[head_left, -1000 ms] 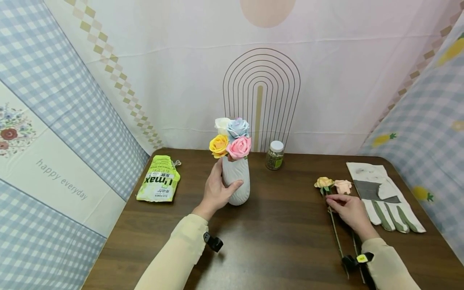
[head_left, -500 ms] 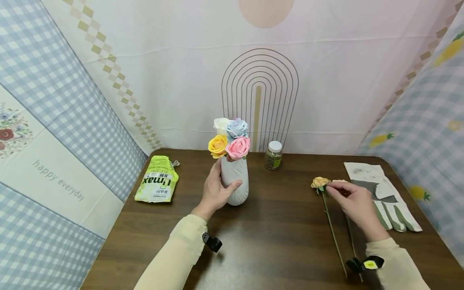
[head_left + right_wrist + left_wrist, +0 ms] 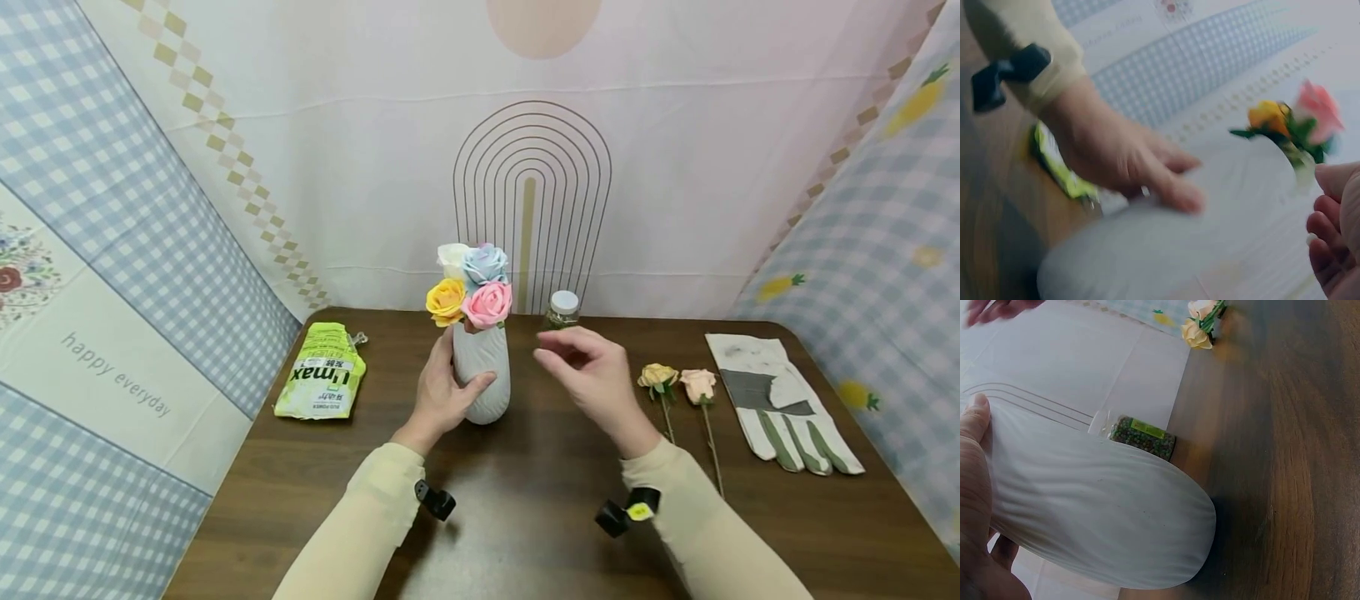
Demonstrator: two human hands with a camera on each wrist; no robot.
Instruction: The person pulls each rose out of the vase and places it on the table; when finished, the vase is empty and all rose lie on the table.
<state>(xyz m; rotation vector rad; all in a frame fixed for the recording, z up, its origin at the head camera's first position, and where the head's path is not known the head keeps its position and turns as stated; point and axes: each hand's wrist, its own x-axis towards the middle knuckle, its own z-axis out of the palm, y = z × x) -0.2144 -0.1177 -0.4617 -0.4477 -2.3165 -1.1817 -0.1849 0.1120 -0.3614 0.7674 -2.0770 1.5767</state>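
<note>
My left hand grips the side of a white ribbed vase, its thumb lying across the front. Out of the vase rise a yellow rose, a pink rose, a pale blue rose and a white flower. To the right of the vase, my right hand is in the air, fingers loosely curved with nothing between them. The right wrist view shows those bent fingers near the vase mouth. A yellowish rose and a peach rose lie on the table, stems towards me.
A jar with a white lid stands behind my right hand, partly hidden. On the left of the brown table lies a green-and-white bag. A white-and-grey work glove lies at the right. Patterned cloth hangs around the table.
My right hand has left the two roses lying at the right and moved left towards the vase, carrying nothing. The peach rose shows fully again. My left hand stays on the vase.
</note>
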